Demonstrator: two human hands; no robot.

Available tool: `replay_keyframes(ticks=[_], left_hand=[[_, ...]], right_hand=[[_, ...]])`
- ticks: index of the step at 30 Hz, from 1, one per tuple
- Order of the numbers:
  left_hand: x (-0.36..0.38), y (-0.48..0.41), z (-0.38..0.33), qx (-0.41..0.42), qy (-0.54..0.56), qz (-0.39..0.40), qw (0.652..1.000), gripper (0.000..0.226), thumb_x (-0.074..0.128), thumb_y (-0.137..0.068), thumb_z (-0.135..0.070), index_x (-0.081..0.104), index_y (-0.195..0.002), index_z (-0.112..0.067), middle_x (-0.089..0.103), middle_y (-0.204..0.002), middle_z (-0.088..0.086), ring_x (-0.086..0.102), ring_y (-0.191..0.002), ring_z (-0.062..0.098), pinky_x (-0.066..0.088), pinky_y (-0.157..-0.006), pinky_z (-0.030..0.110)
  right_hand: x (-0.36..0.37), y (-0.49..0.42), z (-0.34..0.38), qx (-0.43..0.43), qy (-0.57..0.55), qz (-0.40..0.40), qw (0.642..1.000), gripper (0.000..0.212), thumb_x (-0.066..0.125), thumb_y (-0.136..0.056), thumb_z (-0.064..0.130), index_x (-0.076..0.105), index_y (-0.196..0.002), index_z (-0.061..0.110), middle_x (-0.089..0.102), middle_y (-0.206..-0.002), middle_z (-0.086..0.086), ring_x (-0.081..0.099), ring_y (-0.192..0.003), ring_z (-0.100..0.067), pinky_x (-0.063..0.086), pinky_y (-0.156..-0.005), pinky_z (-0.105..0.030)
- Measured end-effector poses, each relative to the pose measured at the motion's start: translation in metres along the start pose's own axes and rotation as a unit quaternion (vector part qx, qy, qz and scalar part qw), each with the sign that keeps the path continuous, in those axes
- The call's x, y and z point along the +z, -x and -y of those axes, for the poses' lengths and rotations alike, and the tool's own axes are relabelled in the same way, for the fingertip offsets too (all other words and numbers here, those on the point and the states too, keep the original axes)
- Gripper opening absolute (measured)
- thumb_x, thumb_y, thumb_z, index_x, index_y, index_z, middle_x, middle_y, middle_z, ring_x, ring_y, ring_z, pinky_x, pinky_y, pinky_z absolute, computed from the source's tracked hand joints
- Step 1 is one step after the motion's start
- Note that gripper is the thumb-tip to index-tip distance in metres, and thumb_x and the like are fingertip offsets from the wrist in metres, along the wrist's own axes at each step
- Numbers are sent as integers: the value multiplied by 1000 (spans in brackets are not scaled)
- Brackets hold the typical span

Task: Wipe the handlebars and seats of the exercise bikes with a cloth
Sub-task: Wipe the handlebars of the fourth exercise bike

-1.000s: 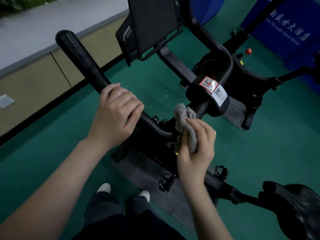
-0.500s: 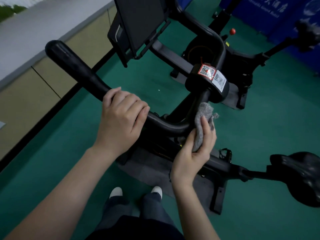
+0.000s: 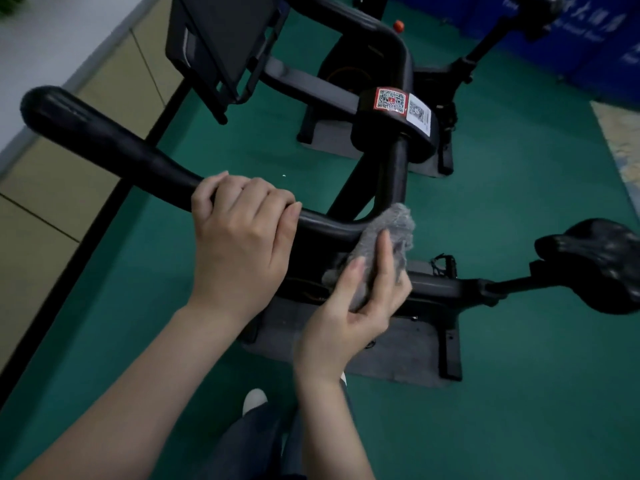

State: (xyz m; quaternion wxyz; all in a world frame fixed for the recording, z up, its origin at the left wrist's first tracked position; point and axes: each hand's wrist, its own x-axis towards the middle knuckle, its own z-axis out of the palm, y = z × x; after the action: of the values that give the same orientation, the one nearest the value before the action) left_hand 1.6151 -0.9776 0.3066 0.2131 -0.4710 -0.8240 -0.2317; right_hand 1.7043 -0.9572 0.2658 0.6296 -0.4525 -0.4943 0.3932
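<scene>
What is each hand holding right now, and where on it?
The left hand grips the handlebar on its near arm, just before the bend. The right hand holds the grey cloth by its lower part.

1. green floor [image 3: 519, 209] at centre right, between stem [image 3: 394, 174] and seat [image 3: 602, 265], lies open.
2. the handlebar [image 3: 114, 147] bars the left half diagonally; left hand [image 3: 242, 237] grips it, right hand [image 3: 349, 317] holds the cloth [image 3: 394, 226] at its bend.
3. the screen bracket [image 3: 225, 43] blocks top centre.

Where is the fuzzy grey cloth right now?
In the head view the grey cloth sits just right of centre, held by the right hand at the bend of the handlebar, beside the left hand gripping the bar.
</scene>
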Motion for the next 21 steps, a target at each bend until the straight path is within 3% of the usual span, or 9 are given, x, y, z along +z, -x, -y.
replay_keyframes(ticks=[2,5,9,14,17,19,21], left_hand=[[-1,0,1,4,1,-1,1000,37,33,-102,-28,65,-93,-12,63,-89,2,52,-94,25,24,-99,37],[-2,0,2,10,4,3,1000,36,33,-102,-28,64,-94,-12,62,-90,2,52,-94,25,24,-99,37],[-5,0,2,8,7,12,1000,35,33,-102,-28,64,-94,-13,62,-89,2,51,-95,26,23,-100,37],[-6,0,1,7,0,15,1000,34,34,-101,-27,64,-93,-12,61,-89,4,52,-95,27,25,-99,37],[-6,-1,4,17,5,21,1000,34,34,-101,-27,63,-95,-12,61,-90,3,52,-95,26,24,-98,37],[-7,-1,5,19,14,25,999,33,34,-101,-27,64,-97,-12,62,-91,2,51,-95,25,23,-98,36],[-8,-1,5,14,17,26,999,33,34,-101,-27,64,-97,-13,62,-91,1,51,-95,25,23,-99,35]], right_hand=[[4,15,0,-27,20,6,999,32,54,-94,10,59,-124,21,48,-122,-6,49,-123,-16,43,-103,-34],[7,8,-2,-31,35,-11,999,30,55,-94,8,60,-123,16,46,-127,0,45,-127,-15,39,-107,-38],[10,-19,-4,-7,9,-47,999,29,50,-96,6,59,-124,10,50,-132,-6,43,-128,-8,35,-106,-23],[22,18,1,-133,80,13,988,25,54,-92,1,64,-113,8,59,-123,-10,47,-121,-32,33,-106,-34],[22,15,-4,-176,104,39,978,26,57,-89,-1,64,-112,8,60,-121,-14,47,-118,-31,34,-105,-33],[17,0,-7,-166,109,17,980,27,59,-90,-2,62,-115,7,58,-122,-16,48,-117,-30,39,-103,-40],[12,-16,-9,-100,74,-22,992,29,55,-92,-1,60,-120,7,55,-126,-13,49,-121,-25,39,-104,-34]])
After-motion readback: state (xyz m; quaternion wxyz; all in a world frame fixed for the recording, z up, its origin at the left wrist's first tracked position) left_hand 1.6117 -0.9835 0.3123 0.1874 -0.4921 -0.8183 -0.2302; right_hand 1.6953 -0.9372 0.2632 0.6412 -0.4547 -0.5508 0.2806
